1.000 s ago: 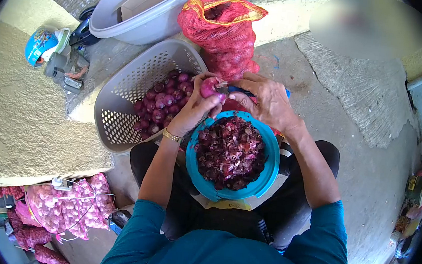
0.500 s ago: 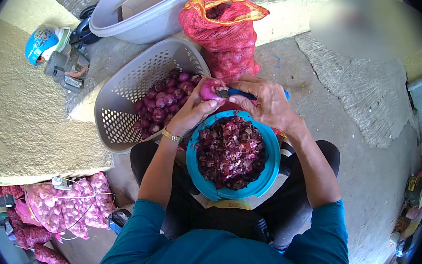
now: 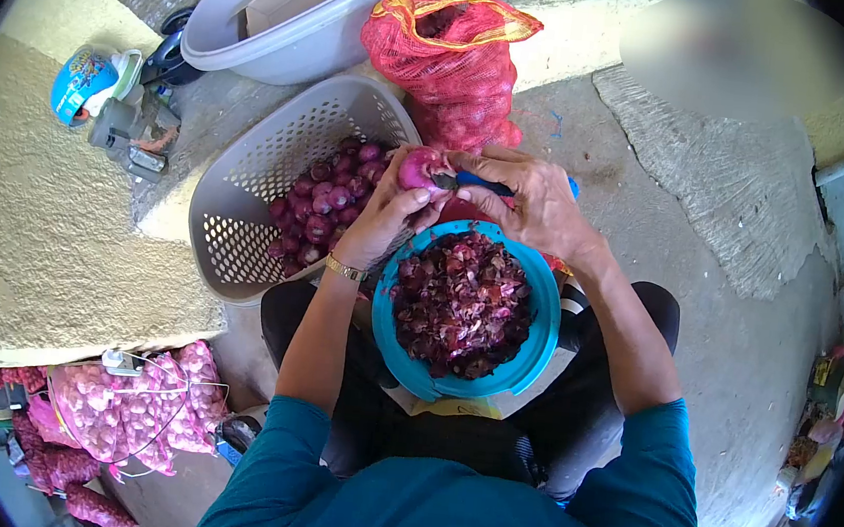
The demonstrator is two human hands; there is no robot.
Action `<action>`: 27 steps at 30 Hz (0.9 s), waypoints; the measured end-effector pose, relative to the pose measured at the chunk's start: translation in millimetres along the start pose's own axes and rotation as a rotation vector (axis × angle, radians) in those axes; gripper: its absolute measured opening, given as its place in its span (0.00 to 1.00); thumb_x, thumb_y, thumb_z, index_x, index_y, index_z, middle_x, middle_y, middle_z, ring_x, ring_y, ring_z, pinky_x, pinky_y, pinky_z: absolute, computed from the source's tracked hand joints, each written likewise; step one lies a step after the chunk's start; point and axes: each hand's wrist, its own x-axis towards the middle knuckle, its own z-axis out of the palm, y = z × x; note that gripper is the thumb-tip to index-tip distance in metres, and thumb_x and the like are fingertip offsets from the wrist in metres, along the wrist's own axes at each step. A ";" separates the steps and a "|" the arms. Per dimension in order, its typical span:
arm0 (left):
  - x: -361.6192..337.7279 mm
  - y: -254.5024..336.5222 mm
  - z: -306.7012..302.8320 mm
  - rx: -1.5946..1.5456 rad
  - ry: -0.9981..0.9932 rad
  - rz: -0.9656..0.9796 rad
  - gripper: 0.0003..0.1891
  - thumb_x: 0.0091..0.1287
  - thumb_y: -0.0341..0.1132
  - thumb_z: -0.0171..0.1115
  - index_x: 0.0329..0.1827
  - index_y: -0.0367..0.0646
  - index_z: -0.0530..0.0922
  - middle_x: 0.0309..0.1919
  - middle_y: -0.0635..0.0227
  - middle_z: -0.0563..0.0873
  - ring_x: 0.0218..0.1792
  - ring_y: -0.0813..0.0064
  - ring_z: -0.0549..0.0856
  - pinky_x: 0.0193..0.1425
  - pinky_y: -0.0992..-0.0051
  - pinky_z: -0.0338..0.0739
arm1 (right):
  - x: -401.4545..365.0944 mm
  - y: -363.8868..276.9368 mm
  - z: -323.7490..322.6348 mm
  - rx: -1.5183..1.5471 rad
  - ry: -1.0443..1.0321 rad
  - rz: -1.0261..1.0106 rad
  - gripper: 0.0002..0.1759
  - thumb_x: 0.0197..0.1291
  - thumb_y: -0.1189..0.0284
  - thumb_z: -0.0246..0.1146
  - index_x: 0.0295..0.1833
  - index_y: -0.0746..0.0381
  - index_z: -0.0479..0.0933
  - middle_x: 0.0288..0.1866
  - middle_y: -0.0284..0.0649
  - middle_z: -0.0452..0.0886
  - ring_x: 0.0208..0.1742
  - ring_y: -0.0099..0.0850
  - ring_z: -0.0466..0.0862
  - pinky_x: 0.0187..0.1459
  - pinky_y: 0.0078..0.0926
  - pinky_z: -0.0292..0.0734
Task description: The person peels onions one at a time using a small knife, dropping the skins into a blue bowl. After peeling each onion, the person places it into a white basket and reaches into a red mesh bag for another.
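My left hand (image 3: 384,215) is closed round a red onion (image 3: 420,170), just above the rim of a blue bowl (image 3: 538,349). In my right hand (image 3: 538,201) is a knife with a blue handle (image 3: 484,184); its dark blade touches the onion's right side. Dark red onion skins (image 3: 461,302) fill the bowl, which sits between my knees. To the left, a grey perforated basket (image 3: 238,187) holds several red onions (image 3: 322,200).
Behind the hands stands a red mesh sack (image 3: 462,91). A large pale tub (image 3: 305,53) is at the top. Bags of pink bulbs (image 3: 144,405) lie at lower left. A blurred patch covers the upper right.
The onion has turned slightly and shifted a little up and left in my left hand. The blade now lies against its right side at a slightly different angle.
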 end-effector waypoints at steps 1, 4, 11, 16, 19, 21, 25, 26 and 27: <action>1.1 0.9 -2.4 0.001 0.000 0.000 0.24 0.68 0.38 0.60 0.64 0.44 0.62 0.43 0.68 0.78 0.32 0.83 0.75 0.32 0.82 0.70 | -0.3 -0.3 0.2 -0.014 0.006 -0.007 0.20 0.65 0.60 0.64 0.60 0.53 0.81 0.42 0.42 0.85 0.44 0.45 0.85 0.40 0.40 0.78; 0.4 3.5 -10.3 0.053 -0.052 0.007 0.26 0.67 0.37 0.60 0.66 0.40 0.63 0.43 0.68 0.79 0.32 0.84 0.74 0.31 0.84 0.69 | -1.3 -1.8 -2.5 -0.009 -0.013 -0.021 0.21 0.64 0.60 0.64 0.60 0.53 0.81 0.42 0.42 0.85 0.44 0.45 0.85 0.40 0.40 0.78; -10.1 21.0 -13.8 0.213 -0.034 -0.244 0.30 0.66 0.34 0.58 0.71 0.38 0.62 0.44 0.65 0.81 0.36 0.83 0.76 0.37 0.85 0.70 | -5.5 -1.6 -1.4 -0.116 -0.067 -0.065 0.22 0.63 0.59 0.64 0.61 0.54 0.80 0.44 0.45 0.84 0.45 0.46 0.85 0.40 0.39 0.79; -4.7 14.4 -7.7 -0.005 -0.161 -0.168 0.31 0.66 0.33 0.59 0.71 0.40 0.59 0.45 0.66 0.79 0.41 0.79 0.79 0.42 0.82 0.74 | -3.6 -1.2 -3.1 -0.060 -0.107 -0.047 0.22 0.63 0.60 0.63 0.62 0.52 0.80 0.45 0.46 0.84 0.45 0.46 0.84 0.41 0.40 0.79; -1.6 8.7 2.2 -0.082 -0.072 -0.030 0.30 0.68 0.30 0.60 0.70 0.42 0.56 0.46 0.66 0.77 0.42 0.77 0.80 0.44 0.78 0.77 | -2.2 -2.6 1.0 -0.004 -0.015 -0.018 0.21 0.64 0.61 0.64 0.62 0.51 0.80 0.45 0.45 0.84 0.45 0.46 0.85 0.42 0.40 0.79; 3.1 -1.9 -1.8 0.052 -0.046 0.040 0.29 0.71 0.28 0.60 0.69 0.45 0.54 0.48 0.66 0.75 0.41 0.77 0.81 0.45 0.77 0.78 | -1.6 -2.0 1.6 -0.005 0.003 -0.027 0.21 0.64 0.61 0.64 0.62 0.51 0.80 0.44 0.45 0.84 0.44 0.46 0.85 0.42 0.40 0.79; 3.6 -4.7 -2.5 0.120 -0.045 0.119 0.25 0.73 0.28 0.58 0.68 0.45 0.57 0.45 0.67 0.76 0.39 0.79 0.80 0.42 0.78 0.77 | -0.6 -5.0 -5.6 -0.012 -0.054 0.035 0.21 0.64 0.62 0.64 0.62 0.52 0.80 0.43 0.46 0.84 0.44 0.46 0.85 0.43 0.40 0.79; 2.6 -3.2 -2.8 0.130 -0.039 0.115 0.25 0.73 0.29 0.58 0.68 0.44 0.57 0.44 0.68 0.76 0.37 0.80 0.80 0.41 0.79 0.76 | -1.5 -4.0 -5.1 -0.010 -0.055 0.038 0.21 0.64 0.62 0.64 0.62 0.52 0.80 0.43 0.46 0.84 0.44 0.46 0.85 0.43 0.40 0.79; 2.4 -0.9 -1.6 0.140 -0.034 0.112 0.24 0.73 0.30 0.58 0.68 0.44 0.58 0.42 0.69 0.77 0.35 0.81 0.79 0.39 0.79 0.76 | -1.5 -2.1 -4.8 -0.011 -0.033 0.015 0.21 0.64 0.63 0.64 0.62 0.52 0.80 0.43 0.46 0.84 0.43 0.46 0.85 0.43 0.40 0.79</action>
